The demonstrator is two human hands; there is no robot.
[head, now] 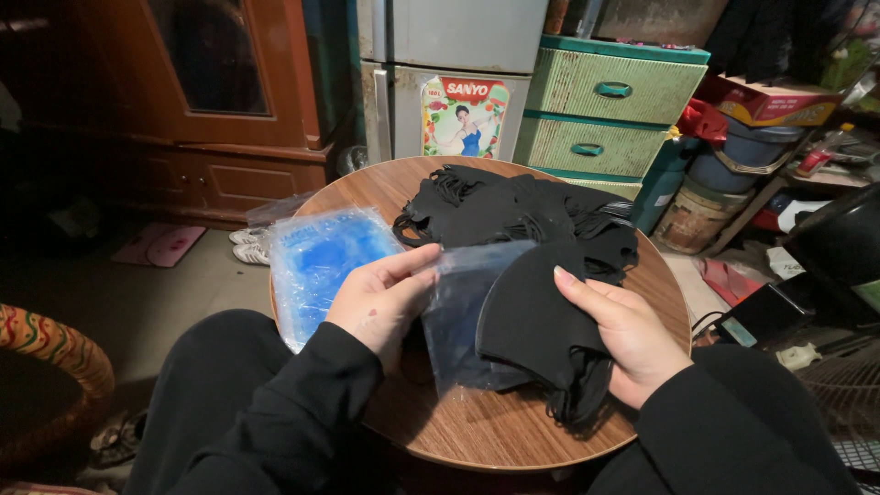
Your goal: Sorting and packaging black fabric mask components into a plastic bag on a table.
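My left hand (380, 302) pinches the open top edge of a clear plastic bag (456, 321) above a round wooden table (477, 431). My right hand (623, 335) holds a folded black face mask (532, 316), whose rounded end lies partly inside the bag's mouth. Black ear loops hang below my right hand. Behind the hands, a heap of black face masks (513, 215) covers the far half of the table. A stack of clear bags with blue print (321, 261) lies on the table's left side, next to my left hand.
A green and cream drawer unit (605, 115) and a grey fridge (449, 78) stand behind the table. A dark wooden cabinet (211, 110) is at the back left. Buckets, a cardboard box and clutter fill the right. White sandals (249, 246) lie on the floor.
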